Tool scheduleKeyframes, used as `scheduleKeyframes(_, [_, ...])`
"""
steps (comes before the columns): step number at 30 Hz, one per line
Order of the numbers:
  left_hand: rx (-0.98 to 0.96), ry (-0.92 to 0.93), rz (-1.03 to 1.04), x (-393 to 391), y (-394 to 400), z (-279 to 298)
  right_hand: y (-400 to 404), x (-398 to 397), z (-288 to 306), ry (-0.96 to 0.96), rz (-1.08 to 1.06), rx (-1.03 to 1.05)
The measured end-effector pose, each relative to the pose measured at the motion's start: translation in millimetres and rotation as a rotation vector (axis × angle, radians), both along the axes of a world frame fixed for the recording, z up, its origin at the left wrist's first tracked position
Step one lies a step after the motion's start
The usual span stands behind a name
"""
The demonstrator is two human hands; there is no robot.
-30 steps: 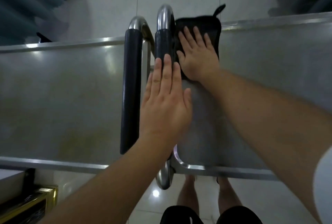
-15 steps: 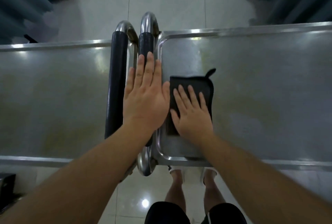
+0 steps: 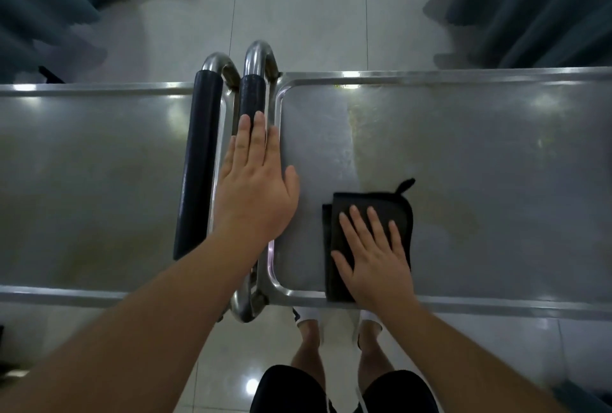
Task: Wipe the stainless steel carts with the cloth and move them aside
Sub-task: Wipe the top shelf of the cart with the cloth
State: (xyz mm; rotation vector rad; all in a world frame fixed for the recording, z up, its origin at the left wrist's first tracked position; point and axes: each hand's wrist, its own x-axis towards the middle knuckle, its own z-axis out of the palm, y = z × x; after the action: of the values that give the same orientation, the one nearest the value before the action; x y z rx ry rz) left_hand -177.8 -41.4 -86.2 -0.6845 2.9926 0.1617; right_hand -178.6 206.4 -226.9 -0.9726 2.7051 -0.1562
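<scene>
right hand flat on cloth, near edge of right cart. left hand flat on handle, fingers straight, grasping nothing.

Cloth on right cart under right-hand fingers; left cart beyond left-hand fingers — handles between.

Right hand flat on folded black cloth, right stainless steel cart; left hand flat on its black-padded handle.
</scene>
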Motion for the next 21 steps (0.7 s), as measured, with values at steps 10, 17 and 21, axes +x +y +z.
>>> scheduleKeyframes(10, [-0.017, 0.039, -0.012, 2, 2, -6, -101, -165, -2, 0.046, 0.004, -0.056])
scheduleKeyframes(17, [-0.046, 0.023, -0.009, 0, 2, -8, -145, -239, 8, 0.009, 0.008, -0.048])
scheduleKeyframes(21, [-0.046, 0.019, -0.002, 0, 3, -8, -136, -225, 13, -0.004, -0.005, -0.047])
